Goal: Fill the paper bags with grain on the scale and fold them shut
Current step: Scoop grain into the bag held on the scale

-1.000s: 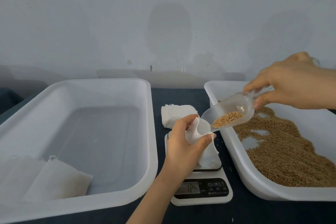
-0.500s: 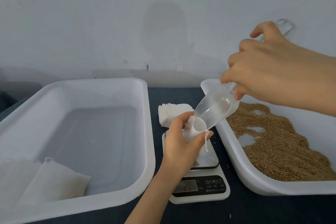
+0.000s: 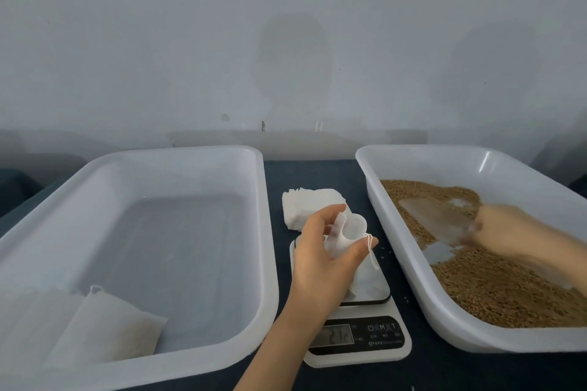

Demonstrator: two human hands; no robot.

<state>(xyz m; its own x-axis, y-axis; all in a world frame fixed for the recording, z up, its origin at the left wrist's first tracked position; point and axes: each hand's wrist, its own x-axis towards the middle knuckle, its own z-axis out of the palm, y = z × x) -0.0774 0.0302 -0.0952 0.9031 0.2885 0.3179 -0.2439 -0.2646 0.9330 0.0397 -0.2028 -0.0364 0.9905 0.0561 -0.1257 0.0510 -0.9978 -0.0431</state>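
My left hand (image 3: 320,260) grips a small white paper bag (image 3: 444,225) by its neck, holding its mouth open above the digital scale (image 3: 359,340). The bag's lower part rests on the scale platform, and a thin string hangs from its rim. My right hand (image 3: 521,232), blurred by motion, holds a clear plastic scoop (image 3: 435,216) low in the brown grain (image 3: 495,282) inside the right white tray (image 3: 413,267). The scale's display is lit but unreadable.
A large white tray (image 3: 178,162) on the left holds filled, folded bags (image 3: 104,327) in its near left corner. A stack of flat white bags (image 3: 305,203) lies behind the scale on the dark table. A grey wall stands behind.
My right hand has swung the emptied scoop down from the bag's mouth into the grain tray. My left hand still holds the bag open on the scale.
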